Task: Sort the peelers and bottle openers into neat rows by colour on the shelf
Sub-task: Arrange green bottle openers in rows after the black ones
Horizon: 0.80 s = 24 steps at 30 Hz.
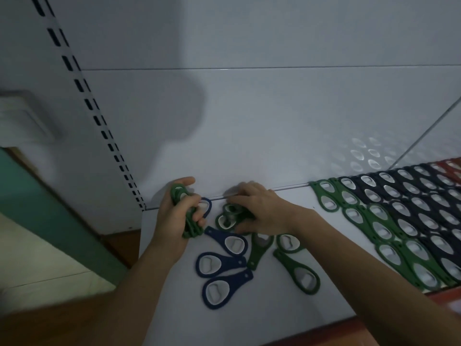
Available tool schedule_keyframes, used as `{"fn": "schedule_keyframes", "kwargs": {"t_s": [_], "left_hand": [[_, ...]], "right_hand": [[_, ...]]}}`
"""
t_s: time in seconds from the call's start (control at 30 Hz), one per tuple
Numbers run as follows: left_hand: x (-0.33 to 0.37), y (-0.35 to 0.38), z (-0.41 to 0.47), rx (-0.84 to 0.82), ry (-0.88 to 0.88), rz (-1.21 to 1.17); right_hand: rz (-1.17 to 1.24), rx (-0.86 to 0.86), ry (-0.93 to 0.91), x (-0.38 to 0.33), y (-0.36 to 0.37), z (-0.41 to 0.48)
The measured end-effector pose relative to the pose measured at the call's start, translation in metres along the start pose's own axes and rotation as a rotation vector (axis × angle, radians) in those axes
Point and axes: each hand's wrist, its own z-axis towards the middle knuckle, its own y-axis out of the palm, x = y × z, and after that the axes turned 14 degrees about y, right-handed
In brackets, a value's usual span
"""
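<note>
Left grip (174,217) is curled tight round a stack of green bottle openers (178,193), while right grip (259,208) curls over a small green pile (226,218) on the white shelf (274,315), near loose blue openers (219,265) and neat rows (399,221).

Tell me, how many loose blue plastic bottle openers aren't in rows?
4 blue plastic bottle openers: three clustered at the front, one beside the left hand. More may be hidden.

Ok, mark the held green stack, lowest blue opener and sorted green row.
Green stack (177,190): head view, top loop above the fingers.
Lowest blue opener (215,293): head view, metal insert.
Green row (383,231): head view, a mid-row opener's insert.
</note>
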Motion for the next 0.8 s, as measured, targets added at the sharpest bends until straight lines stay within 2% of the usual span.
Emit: {"fn": "schedule_keyframes", "kwargs": {"t_s": [0.27, 0.47, 0.63, 0.8], "left_hand": [[0.0, 0.006, -0.008, -0.064, -0.019, 0.062], [-0.006, 0.011, -0.007, -0.108, -0.066, 0.016], [-0.014, 0.028, -0.002, -0.129, -0.047, 0.006], [-0.027, 0.066, -0.005, -0.194, 0.048, 0.209]], "right_hand": [[0.037, -0.018, 0.079, 0.004, -0.007, -0.005], [0.197, 0.025, 0.133, 0.011, -0.003, -0.02], [0.644, 0.094, 0.243, 0.013, -0.011, -0.035], [0.75, 0.123, 0.154, -0.017, -0.017, -0.051]]}}
